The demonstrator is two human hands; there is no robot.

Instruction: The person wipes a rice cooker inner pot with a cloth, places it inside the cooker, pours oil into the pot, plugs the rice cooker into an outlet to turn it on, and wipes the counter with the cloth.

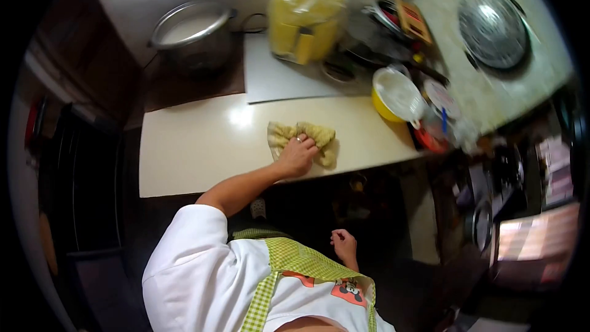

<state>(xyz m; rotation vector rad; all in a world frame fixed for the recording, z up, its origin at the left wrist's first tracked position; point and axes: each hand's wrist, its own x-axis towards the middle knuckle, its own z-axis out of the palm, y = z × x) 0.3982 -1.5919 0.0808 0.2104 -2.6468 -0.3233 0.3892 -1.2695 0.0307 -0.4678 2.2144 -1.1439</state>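
My left hand (297,156) presses down on a yellowish cloth (318,135), its fingers bunched into the fabric and a ring on one finger. The cloth lies crumpled on the cream countertop (196,141), close to the front edge. My right hand (344,245) hangs beside my apron (295,255), below the counter edge. Its fingers are curled in, and I see nothing in them.
Behind the cloth, a yellow appliance under clear plastic (307,18) stands on a pale board (270,80). A large metal pot (193,37) is at back left. To the right are a yellow bowl (386,107), stacked pans and a domed metal lid (493,27).
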